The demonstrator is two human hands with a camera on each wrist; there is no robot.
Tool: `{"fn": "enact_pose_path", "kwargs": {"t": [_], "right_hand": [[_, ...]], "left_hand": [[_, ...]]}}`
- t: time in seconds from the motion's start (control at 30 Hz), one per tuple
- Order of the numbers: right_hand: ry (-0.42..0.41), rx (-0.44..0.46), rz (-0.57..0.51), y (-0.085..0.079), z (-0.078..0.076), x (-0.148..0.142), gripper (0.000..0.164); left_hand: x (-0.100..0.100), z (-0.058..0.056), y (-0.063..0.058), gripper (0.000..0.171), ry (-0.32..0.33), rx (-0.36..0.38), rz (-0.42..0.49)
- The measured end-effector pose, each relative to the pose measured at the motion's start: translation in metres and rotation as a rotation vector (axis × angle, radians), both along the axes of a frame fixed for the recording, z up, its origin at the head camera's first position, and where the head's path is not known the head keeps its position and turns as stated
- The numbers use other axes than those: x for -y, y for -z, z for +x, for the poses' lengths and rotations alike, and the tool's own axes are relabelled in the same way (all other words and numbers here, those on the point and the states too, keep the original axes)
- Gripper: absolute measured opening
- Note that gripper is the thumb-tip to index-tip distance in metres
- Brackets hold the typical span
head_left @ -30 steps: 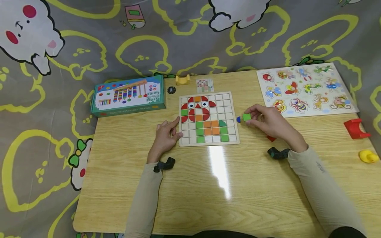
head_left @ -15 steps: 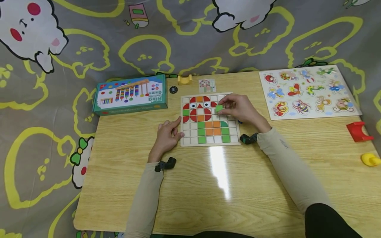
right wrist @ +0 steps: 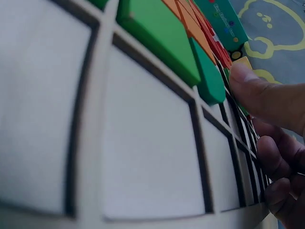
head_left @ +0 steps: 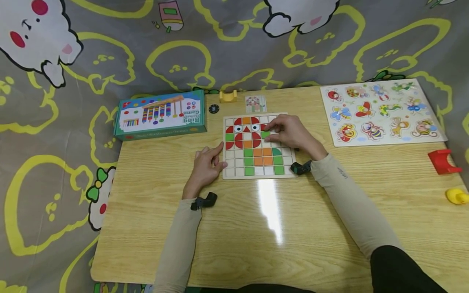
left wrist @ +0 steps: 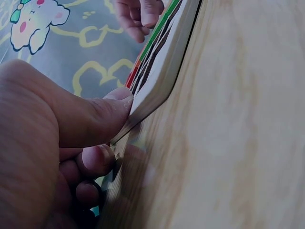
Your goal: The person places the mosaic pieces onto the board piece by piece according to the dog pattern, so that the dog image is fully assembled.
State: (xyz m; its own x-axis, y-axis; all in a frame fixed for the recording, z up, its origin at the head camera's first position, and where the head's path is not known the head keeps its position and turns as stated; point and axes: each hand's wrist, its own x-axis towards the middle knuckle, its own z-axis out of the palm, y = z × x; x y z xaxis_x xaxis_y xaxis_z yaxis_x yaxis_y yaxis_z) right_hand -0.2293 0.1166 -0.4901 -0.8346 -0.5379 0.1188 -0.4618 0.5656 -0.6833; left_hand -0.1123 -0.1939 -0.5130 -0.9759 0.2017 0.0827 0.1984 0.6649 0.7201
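A wooden grid board (head_left: 260, 177) carries red, orange, green and white tiles that form a picture with two eyes. At its upper right part, the right hand (head_left: 291, 132) has thumb and forefinger on a green square tile (head_left: 265, 134), beside the red pieces. The right wrist view shows that thumb (right wrist: 248, 78) beyond a teal quarter-round tile (right wrist: 209, 76), partly covering the farther cells. The left hand (head_left: 205, 167) lies at the board's left edge, forefinger and thumb touching its side. In the left wrist view, the left thumb (left wrist: 102, 112) presses against the board's corner (left wrist: 155, 95).
A picture card (head_left: 255, 104) lies behind the board, with a yellow arch block (head_left: 228, 97) and a black disc (head_left: 214, 108) to its left. A ring game box (head_left: 161, 116) stands at back left. An insect puzzle board (head_left: 381, 140), red arch block (head_left: 443, 162) and yellow duck (head_left: 456, 196) are right.
The right hand has carried the green tile left from beside the board onto its upper right part and lowered it there. The left hand stays at the board's edge.
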Motion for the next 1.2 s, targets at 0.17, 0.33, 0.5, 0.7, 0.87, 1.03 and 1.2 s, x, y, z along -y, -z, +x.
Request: {"fn": "enact_pose_path", "kwargs": {"t": [0.17, 0.33, 0.5, 0.7, 0.87, 1.03, 1.2], "right_hand": [[0.002, 0.011, 0.010, 0.000, 0.000, -0.001, 0.024], [-0.010, 0.011, -0.022, -0.003, 0.002, -0.005, 0.024], [0.034, -0.002, -0.085, -0.012, 0.012, -0.032, 0.023], [0.130, 0.009, -0.018, -0.027, 0.037, -0.090, 0.022], [0.153, 0.068, 0.100, -0.036, 0.069, -0.139, 0.025], [0.156, 0.124, 0.203, -0.033, 0.095, -0.168, 0.031], [0.142, 0.136, 0.229, -0.026, 0.112, -0.176, 0.028]], "left_hand": [[0.000, -0.001, 0.001, 0.067, 0.000, -0.004, 0.002], [-0.001, 0.000, 0.001, 0.067, 0.000, 0.000, 0.001], [-0.002, 0.000, 0.002, 0.066, 0.004, 0.007, -0.007], [-0.001, 0.000, 0.003, 0.066, -0.005, 0.012, -0.016], [0.000, 0.001, 0.002, 0.066, -0.011, 0.010, -0.005], [0.000, 0.001, 0.001, 0.065, -0.010, 0.012, 0.004], [-0.002, 0.001, 0.002, 0.065, -0.010, 0.019, -0.002]]}}
